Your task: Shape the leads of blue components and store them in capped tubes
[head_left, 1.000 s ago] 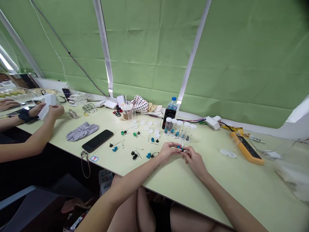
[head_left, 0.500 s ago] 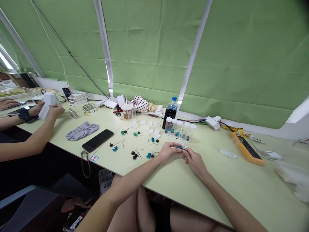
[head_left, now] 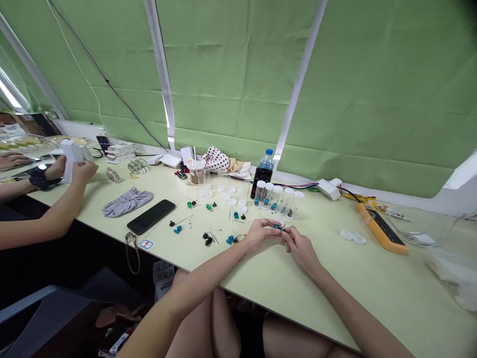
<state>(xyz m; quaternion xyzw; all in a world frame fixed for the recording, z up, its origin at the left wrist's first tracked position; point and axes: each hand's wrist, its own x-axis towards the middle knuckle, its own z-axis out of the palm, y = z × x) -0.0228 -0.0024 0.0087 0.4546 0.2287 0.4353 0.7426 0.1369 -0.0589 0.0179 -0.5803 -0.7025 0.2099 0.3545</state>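
Note:
A small blue part [head_left: 278, 226] is pinched between my left hand [head_left: 260, 234] and my right hand [head_left: 298, 244], whose fingertips meet just in front of a row of clear tubes [head_left: 274, 198] with white caps. Blue pieces sit inside several of the tubes. Left of my hands lie small groups of parts with thin metal rods: a blue and black group [head_left: 231, 239], a black group [head_left: 207, 239], a blue piece [head_left: 178, 229] and green pieces [head_left: 208, 207]. White caps [head_left: 226, 198] are scattered behind them.
A black phone [head_left: 151, 217] and grey cloth band [head_left: 127, 202] lie to the left. A co-worker's hands [head_left: 84, 170] hold a white box [head_left: 70, 156] farther left. At the right are an orange power strip [head_left: 383, 231] and white discs [head_left: 353, 236]. A standing phone [head_left: 262, 175] leans near a bottle.
The co-worker's hands and the white box have shifted slightly. My own hands stay together with almost no visible movement.

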